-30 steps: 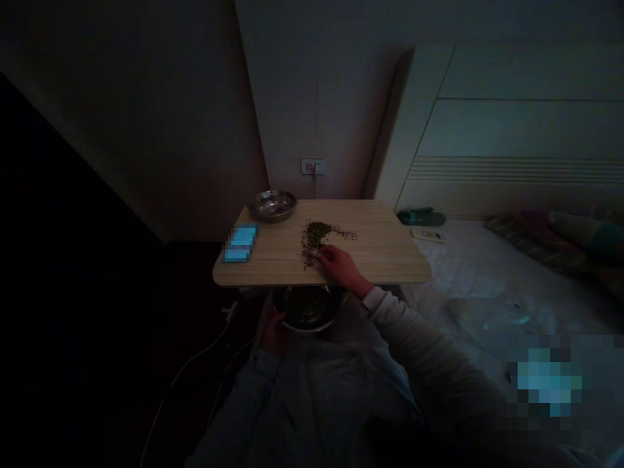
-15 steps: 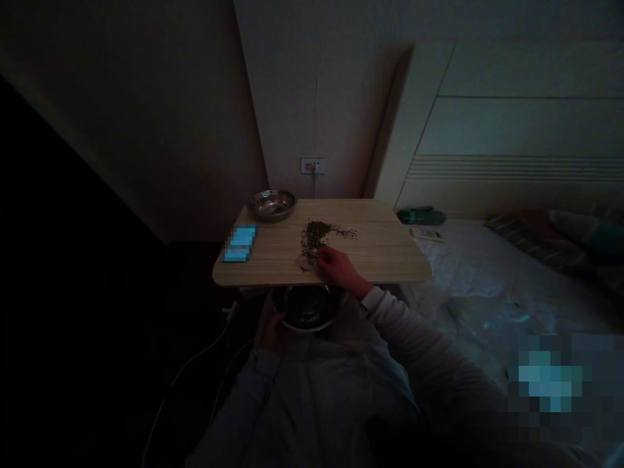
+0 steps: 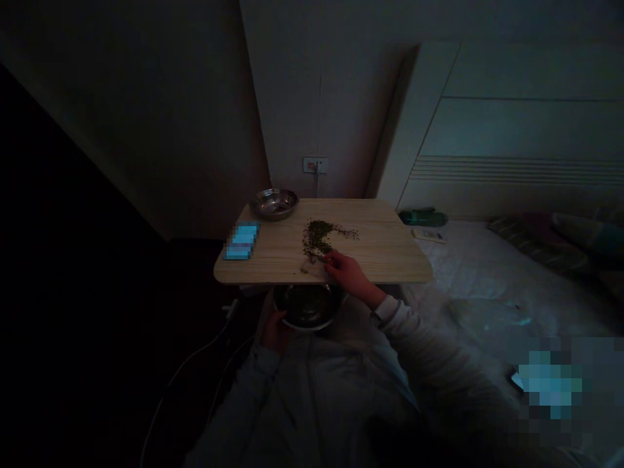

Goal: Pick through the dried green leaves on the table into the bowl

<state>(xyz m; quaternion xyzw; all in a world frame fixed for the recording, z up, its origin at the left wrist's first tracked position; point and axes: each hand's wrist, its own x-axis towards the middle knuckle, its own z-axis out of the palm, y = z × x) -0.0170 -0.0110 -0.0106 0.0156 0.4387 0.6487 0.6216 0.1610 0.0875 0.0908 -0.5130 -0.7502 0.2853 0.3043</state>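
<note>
The bed (image 3: 468,266) is at 3 o'clock from the wooden table (image 3: 385,250). The dark bowl (image 3: 309,307) is at 6 o'clock, low down by the person's lap, just past the table's near edge. The shiny bowl (image 3: 273,205) sits on the table at 10 o'clock, with a few dark bits inside. The phone (image 3: 242,240) lies at 9 o'clock. The right hand (image 3: 350,273) is over the table at 5 o'clock, and it is a tiny bit closer to 4 o'clock than before. Its fingers are narrow, with the tips close together, but I cannot tell if they pinch anything. The left hand (image 3: 277,330) holds the dark bowl's rim at 8 o'clock, same as before. The little green bits (image 3: 319,231) lie in the table's middle, and more of them show by the right fingertips now. A few loose dark bits (image 3: 304,271) are at 7 o'clock, near the edge.
</note>
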